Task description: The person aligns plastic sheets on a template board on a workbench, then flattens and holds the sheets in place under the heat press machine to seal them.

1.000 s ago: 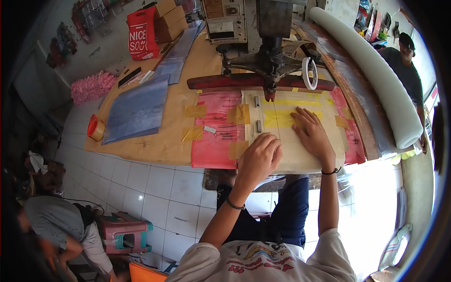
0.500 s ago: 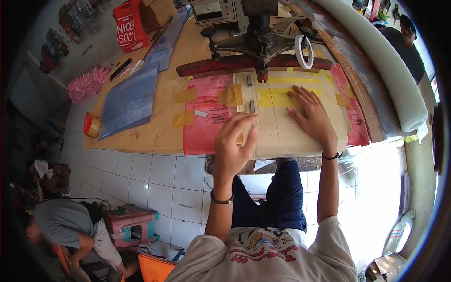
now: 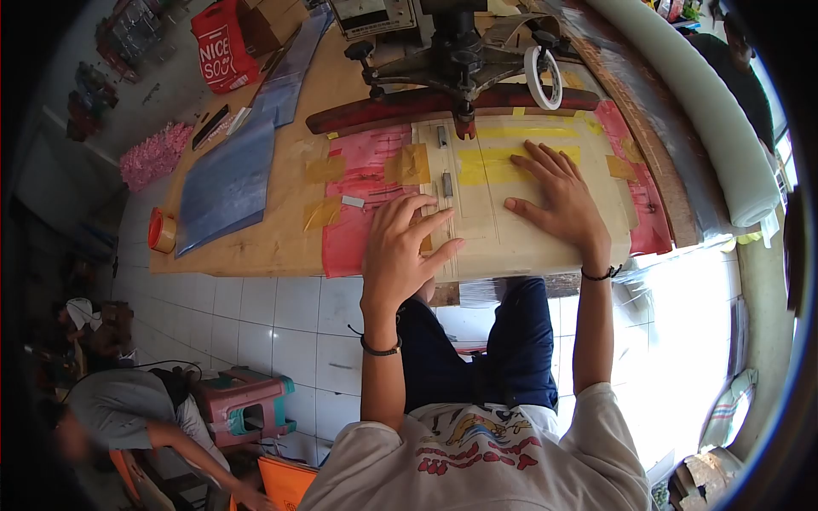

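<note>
My right hand [image 3: 558, 204] lies flat with its fingers spread on a beige sheet [image 3: 486, 247], its fingertips over strips of yellow tape [image 3: 481, 167]. Left of it, my left hand [image 3: 399, 247] has its fingers apart, over the border between that sheet and a red sheet [image 3: 345, 243]; whether it touches them I cannot tell. Beyond its fingertips sit two small grey metal pieces [image 3: 447, 185], one behind the other. A small pale block [image 3: 352, 202] rests on the red sheet. Brown tape [image 3: 407, 164] lies across the sheets' border.
Behind my hands stands a machine head with a long red bar [image 3: 375, 114] and a hanging white tape roll [image 3: 544, 78]. Blue plastic sheets [image 3: 228, 183] and a tape roll [image 3: 162, 230] are at left. A long white roll [image 3: 682, 102] runs along the right. A person [image 3: 128, 409] bends at lower left.
My left hand has moved left, its fingers now more spread. My right hand stays flat in about the same spot. The person at lower left has stretched an arm toward an orange item.
</note>
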The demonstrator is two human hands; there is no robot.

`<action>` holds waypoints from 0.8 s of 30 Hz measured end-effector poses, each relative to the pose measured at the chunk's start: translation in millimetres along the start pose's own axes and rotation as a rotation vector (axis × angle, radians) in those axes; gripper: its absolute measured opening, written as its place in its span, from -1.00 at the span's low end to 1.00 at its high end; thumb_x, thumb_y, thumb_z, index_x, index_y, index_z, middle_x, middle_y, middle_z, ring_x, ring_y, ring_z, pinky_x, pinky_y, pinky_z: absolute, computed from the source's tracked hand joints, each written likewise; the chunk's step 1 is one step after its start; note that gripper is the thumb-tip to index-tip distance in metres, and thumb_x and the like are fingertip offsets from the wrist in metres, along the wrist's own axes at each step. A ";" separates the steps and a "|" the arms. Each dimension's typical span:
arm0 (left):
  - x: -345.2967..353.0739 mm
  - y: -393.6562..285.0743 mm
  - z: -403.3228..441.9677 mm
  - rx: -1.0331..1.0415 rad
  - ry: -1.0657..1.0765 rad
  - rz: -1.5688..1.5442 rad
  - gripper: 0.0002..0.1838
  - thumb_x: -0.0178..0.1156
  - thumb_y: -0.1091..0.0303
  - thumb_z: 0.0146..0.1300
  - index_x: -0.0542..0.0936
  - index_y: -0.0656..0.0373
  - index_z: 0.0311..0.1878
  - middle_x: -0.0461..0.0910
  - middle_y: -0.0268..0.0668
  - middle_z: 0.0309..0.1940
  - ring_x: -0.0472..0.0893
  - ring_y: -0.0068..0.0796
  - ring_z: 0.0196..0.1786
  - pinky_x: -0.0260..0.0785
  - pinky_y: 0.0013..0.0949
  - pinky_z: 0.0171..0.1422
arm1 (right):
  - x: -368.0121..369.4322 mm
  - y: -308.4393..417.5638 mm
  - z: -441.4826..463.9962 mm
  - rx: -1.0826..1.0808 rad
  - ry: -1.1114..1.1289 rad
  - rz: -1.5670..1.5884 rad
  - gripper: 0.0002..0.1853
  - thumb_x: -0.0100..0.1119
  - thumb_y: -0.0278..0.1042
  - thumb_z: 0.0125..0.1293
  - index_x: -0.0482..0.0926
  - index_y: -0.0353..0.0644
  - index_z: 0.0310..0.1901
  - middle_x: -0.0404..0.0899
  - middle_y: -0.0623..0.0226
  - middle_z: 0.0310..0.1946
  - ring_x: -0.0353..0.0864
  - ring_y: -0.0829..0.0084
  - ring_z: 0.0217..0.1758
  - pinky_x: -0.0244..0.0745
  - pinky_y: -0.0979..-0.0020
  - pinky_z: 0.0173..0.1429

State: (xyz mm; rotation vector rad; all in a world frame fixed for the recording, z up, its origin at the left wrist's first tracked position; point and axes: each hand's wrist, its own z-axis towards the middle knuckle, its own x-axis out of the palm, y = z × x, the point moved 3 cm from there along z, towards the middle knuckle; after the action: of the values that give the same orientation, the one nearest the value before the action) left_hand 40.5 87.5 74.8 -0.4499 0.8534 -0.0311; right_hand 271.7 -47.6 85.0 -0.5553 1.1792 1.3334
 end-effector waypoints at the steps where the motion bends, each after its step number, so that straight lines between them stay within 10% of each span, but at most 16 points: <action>1: 0.3 0.0 -0.4 0.001 -0.004 0.001 -0.56 0.52 0.10 0.14 0.79 0.07 0.06 0.64 -0.27 0.09 0.57 -0.13 0.20 0.40 -0.06 0.33 | 0.3 -0.1 0.4 -0.003 0.001 -0.001 -0.25 0.35 0.21 0.27 0.56 -0.12 0.36 0.36 0.07 0.52 0.21 0.04 0.64 0.00 -0.02 0.71; 24: -0.2 -0.2 -1.1 0.021 -0.018 0.032 -0.58 0.50 0.05 0.15 0.79 0.00 0.04 0.61 -0.27 0.08 0.56 -0.11 0.21 0.39 -0.03 0.35 | 0.2 0.7 1.2 -0.018 -0.002 -0.009 -0.24 0.37 0.20 0.25 0.57 -0.16 0.35 0.38 -0.02 0.50 0.24 -0.04 0.61 0.04 0.00 0.68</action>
State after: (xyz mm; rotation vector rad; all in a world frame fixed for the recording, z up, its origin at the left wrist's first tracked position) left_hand 39.7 87.0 74.4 -0.4165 0.8415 -0.0069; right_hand 271.5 -46.3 85.4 -0.5712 1.1627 1.3372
